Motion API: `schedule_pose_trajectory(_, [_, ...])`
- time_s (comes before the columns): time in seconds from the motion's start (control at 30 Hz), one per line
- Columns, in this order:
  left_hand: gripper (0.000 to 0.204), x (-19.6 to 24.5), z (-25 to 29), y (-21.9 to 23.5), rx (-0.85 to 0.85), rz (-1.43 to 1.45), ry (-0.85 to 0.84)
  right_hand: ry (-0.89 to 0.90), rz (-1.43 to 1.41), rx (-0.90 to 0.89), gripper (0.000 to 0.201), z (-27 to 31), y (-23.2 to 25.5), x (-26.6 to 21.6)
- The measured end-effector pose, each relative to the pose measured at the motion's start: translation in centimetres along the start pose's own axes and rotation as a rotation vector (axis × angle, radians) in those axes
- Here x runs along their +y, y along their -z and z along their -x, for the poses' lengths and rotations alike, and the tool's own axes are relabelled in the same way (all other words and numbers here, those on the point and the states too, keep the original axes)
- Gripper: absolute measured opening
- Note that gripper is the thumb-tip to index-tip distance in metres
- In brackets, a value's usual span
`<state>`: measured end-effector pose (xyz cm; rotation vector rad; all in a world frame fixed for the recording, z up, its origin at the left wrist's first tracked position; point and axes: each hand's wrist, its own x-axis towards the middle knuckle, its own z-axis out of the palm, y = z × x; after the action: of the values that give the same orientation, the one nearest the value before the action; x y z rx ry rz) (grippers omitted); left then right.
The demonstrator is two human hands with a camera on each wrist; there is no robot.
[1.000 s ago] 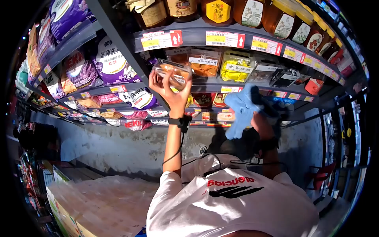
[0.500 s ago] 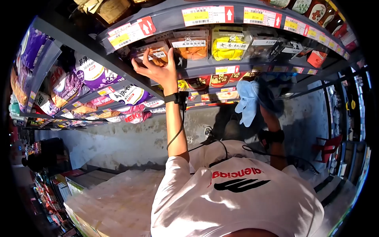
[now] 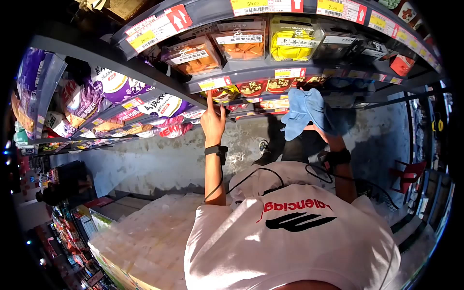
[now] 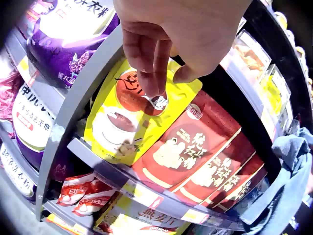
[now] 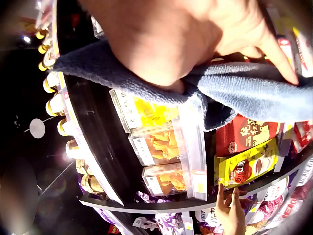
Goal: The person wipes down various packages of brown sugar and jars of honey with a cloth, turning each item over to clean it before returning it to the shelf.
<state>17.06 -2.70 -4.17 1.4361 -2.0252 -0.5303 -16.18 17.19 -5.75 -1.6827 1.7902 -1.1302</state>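
Observation:
My left hand [image 3: 213,126] is at the shelf's lower row, index finger extended toward a yellow pouch [image 3: 225,93]. In the left wrist view the fingers of this hand [image 4: 181,32] hang loosely bent in front of the yellow pouch [image 4: 115,139]; whether they touch it I cannot tell. Red pouches [image 4: 185,146] stand beside it. My right hand [image 3: 329,139] grips a blue cloth [image 3: 309,112] near the shelf front. The right wrist view has that hand [image 5: 181,44] over the cloth [image 5: 249,90], part of it hidden beneath the palm.
Clear boxes of orange pieces [image 3: 193,57] and a yellow box [image 3: 292,42] occupy the row above, behind a shelf edge with price tags [image 3: 290,73]. Purple detergent bags [image 3: 116,87] fill the left shelves. A plastic-covered stack [image 3: 145,237] lies behind, and a red chair [image 3: 408,175] is at right.
My left hand has let go of a clear box, now on the upper row, and moved down to the yellow pouch. The cloth stays in my right hand. The head view has shifted closer to the shelf.

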Motion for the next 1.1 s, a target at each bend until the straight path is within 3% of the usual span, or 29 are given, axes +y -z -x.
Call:
schedule_pose_trajectory(0.1, [0.076, -1.1, -1.2, -1.0, -0.040, -0.157, -0.003, 0.029, -0.003, -0.031, 0.049, -0.5, -0.1, -0.7])
schedule_pose_trajectory(0.2, [0.071, -1.7, -2.9, -1.5, 0.034, -0.120, -0.043, 0.074, 0.005, -0.060, 0.049, -1.3, 0.4, -1.8])
schedule_pose_trajectory(0.27, [0.064, -2.1, -3.1, -1.7, 0.082, -0.120, -0.080, 0.634, 1.642, 0.093, 0.048, -1.8, 1.6, -2.9])
schedule_pose_trajectory(0.3, [0.064, -1.4, -3.2, -1.4, 0.085, -0.114, -0.085, 0.633, 1.650, 0.097, 0.048, -2.0, 2.1, -3.7])
schedule_pose_trajectory(0.37, [0.040, -0.6, -3.3, -0.9, 0.122, -0.095, -0.025, 0.744, 1.497, 0.323, 0.044, -2.5, 2.2, -5.0])
schedule_pose_trajectory(0.4, [0.027, -0.8, -3.0, -0.9, 0.073, -0.085, 0.053, 0.656, 1.278, 0.245, 0.043, -2.0, 2.1, -3.9])
schedule_pose_trajectory(0.47, [0.018, -0.8, -2.4, -0.7, 0.149, -0.097, 0.027, 0.254, 0.468, 0.057, 0.042, 0.3, 1.4, 1.7])
schedule_pose_trajectory(0.57, [0.013, -1.7, -1.9, -0.6, 0.194, -0.063, -0.013, -0.099, -0.300, 0.136, 0.040, 4.0, -0.4, 13.7])
schedule_pose_trajectory(0.63, [0.013, -1.6, -1.7, -0.4, 0.189, -0.027, -0.046, -0.116, -0.353, 0.144, 0.039, 4.0, -0.8, 14.7])
schedule_pose_trajectory(0.7, [0.014, -0.8, -0.9, -0.2, 0.196, -0.191, -0.199, -0.150, -0.458, 0.160, 0.035, 3.6, -0.9, 15.5])
schedule_pose_trajectory(0.77, [0.015, 1.2, 0.5, 0.4, 0.324, -0.136, -0.242, -0.187, -0.562, 0.180, 0.032, 3.4, -0.6, 15.9])
schedule_pose_trajectory(0.8, [0.016, 1.2, 0.9, 0.7, 0.334, -0.143, -0.257, -0.187, -0.562, 0.180, 0.032, 3.2, -0.2, 13.8])
schedule_pose_trajectory(0.87, [0.018, 2.9, 2.0, 3.1, 0.356, -0.206, -0.210, 0.203, 0.605, 0.192, 0.033, 1.8, 1.4, 5.0])
schedule_pose_trajectory(0.9, [0.017, 2.8, 2.1, 3.1, 0.341, -0.185, -0.209, 0.253, 0.696, 0.189, 0.033, 1.1, 1.3, 2.5])
schedule_pose_trajectory(1.03, [0.012, 6.3, 2.7, 8.5, 0.203, -0.116, -0.411, 0.239, 0.162, 0.062, 0.034, -3.1, -0.2, -3.7])
schedule_pose_trajectory(1.07, [0.010, 7.5, 3.9, 9.9, -0.027, 0.016, -0.236, 0.237, 0.004, 0.011, 0.034, -4.5, -0.7, -5.5])
schedule_pose_trajectory(1.1, [0.011, 7.5, 3.6, 9.7, 0.033, 0.052, -0.338, 0.238, -0.117, -0.040, 0.034, -5.8, -1.1, -7.3])
